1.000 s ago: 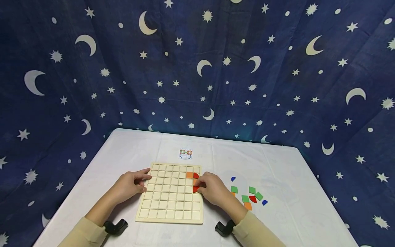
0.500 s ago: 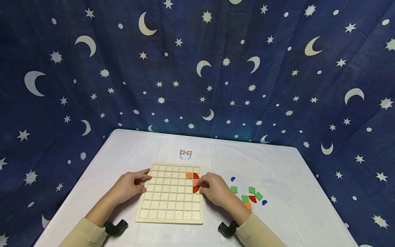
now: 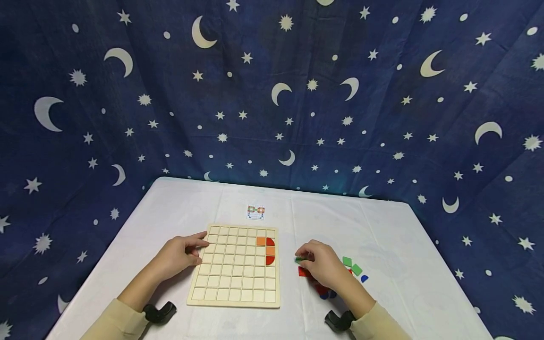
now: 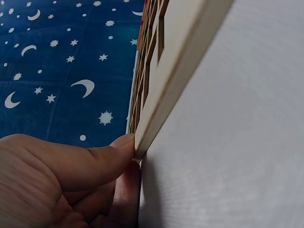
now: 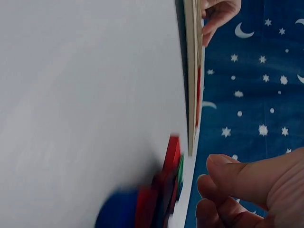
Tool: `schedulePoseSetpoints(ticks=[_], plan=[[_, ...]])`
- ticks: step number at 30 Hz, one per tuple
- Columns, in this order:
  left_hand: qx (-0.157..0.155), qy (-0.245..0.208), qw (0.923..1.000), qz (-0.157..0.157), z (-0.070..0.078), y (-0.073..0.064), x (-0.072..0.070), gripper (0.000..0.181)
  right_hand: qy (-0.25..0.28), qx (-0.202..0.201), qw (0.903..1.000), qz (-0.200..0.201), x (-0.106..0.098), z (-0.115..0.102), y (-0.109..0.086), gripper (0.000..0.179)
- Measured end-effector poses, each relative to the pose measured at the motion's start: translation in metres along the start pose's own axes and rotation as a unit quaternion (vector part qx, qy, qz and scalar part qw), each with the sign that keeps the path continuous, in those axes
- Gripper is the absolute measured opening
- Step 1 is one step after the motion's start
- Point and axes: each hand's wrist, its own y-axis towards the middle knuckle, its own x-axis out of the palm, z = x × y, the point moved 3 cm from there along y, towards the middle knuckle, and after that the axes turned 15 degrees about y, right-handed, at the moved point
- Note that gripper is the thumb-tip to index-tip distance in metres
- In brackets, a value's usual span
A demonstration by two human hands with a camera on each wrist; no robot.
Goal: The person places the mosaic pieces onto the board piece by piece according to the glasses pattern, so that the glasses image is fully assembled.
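Observation:
My left hand [image 3: 178, 255] rests its fingertips against the left edge of a pale wooden grid board [image 3: 233, 282]. In the left wrist view, the thumb [image 4: 102, 161] touches the board's rim [image 4: 178, 71]. Two orange squares and two red quarter-round pieces [image 3: 270, 260] sit in cells at the board's upper right. My right hand [image 3: 323, 264] hovers over loose pieces right of the board, fingers loosely bent, beside a green piece [image 3: 299, 260]. The right wrist view shows nothing between thumb and fingers [image 5: 223, 194]; red [image 5: 172, 154] and blue [image 5: 118, 209] pieces lie close by.
A small printed pattern card [image 3: 255, 212] lies behind the board. Green tiles [image 3: 347, 261] and a blue half-round piece [image 3: 364, 278] lie right of my right hand. The white table [image 3: 382, 226] ends at a dark blue star-and-moon cloth [image 3: 297, 132].
My right hand has left the red piece on the board and moved right to the loose pieces. Red, green and blue pieces once under the arm now show. The left hand stays put.

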Motion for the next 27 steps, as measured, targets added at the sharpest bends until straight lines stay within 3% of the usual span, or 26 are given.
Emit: schedulePoseSetpoints(ticks=[13, 27], plan=[[0.001, 0.009, 1.0, 0.001, 0.001, 0.0, -0.001, 0.045, -0.012, 0.081, 0.9966, 0.012, -0.033, 0.029, -0.016, 0.025], [-0.005, 0.01, 0.9999, 0.0, 0.003, -0.001, -0.001, 0.046, -0.045, 0.09, 0.9948, -0.009, -0.03, 0.038, -0.02, 0.025]])
